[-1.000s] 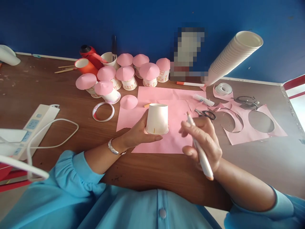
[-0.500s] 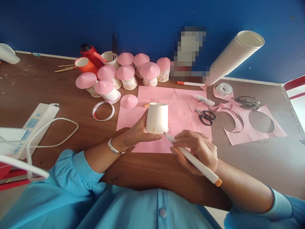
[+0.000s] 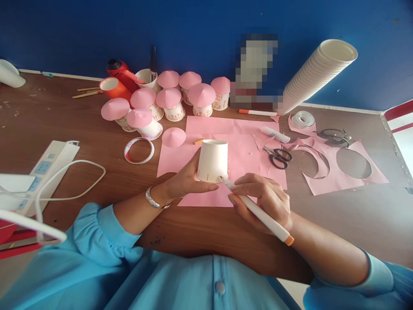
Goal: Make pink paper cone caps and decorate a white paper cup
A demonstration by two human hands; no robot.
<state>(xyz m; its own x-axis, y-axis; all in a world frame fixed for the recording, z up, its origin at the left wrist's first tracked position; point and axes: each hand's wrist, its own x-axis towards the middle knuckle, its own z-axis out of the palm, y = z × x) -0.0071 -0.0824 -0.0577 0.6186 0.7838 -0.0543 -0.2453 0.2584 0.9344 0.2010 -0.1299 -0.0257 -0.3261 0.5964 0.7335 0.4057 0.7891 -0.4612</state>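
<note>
My left hand [image 3: 189, 174] grips an upside-down white paper cup [image 3: 213, 160] from its left side, thumb along the rim. Short orange strokes show low on the cup's wall. In my right hand [image 3: 263, 198] is a white marker pen [image 3: 266, 218] with an orange end, its tip at the cup's wall near the rim. Below the cup lies pink paper [image 3: 232, 129]. Farther back on the left stand several decorated cups with pink cone tops, one of them a drawn-on cup [image 3: 202, 101]. A loose pink cone [image 3: 174, 137] rests on the table beside the paper.
Black scissors [image 3: 278, 157], a glue stick [image 3: 275, 134] and cut pink scraps [image 3: 348, 172] lie to the right. A tall stack of white cups [image 3: 318, 73] leans at the back right. Left are a tape roll [image 3: 139, 150], a power strip [image 3: 48, 168] and a white cable [image 3: 75, 161].
My right hand has moved slightly left and up, bringing the marker tip onto the cup's wall. The left hand and cup have stayed almost still.
</note>
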